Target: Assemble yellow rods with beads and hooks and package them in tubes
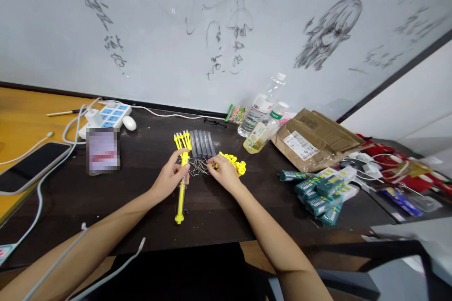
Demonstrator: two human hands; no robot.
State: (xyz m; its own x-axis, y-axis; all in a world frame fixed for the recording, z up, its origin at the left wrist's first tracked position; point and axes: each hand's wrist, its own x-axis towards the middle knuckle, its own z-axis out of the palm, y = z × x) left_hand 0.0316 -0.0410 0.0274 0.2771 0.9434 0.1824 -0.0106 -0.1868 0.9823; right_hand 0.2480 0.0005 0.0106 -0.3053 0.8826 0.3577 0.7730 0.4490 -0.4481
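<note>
My left hand [172,174] is closed around the upper part of a clear tube with a yellow rod inside and yellow ends [181,197]. The tube slants down toward the table's near edge. My right hand [225,171] has its fingertips pinched at the right side of a pile of bent metal wire hooks [198,166]; whatever is between them is too small to make out. Beyond the hooks lie several clear plastic tubes [202,143] in a row, and left of these several yellow rods with metal tips [182,140]. Small yellow caps [240,167] are heaped beside my right hand, partly covered by it.
At right lie several green-and-white boxes [323,193] and a cardboard parcel [303,138]. Two bottles, one of water [259,108], one with yellow liquid [263,134], stand or lean behind. A power strip [112,117], white mouse [129,123], phone [33,167] and cables occupy the left.
</note>
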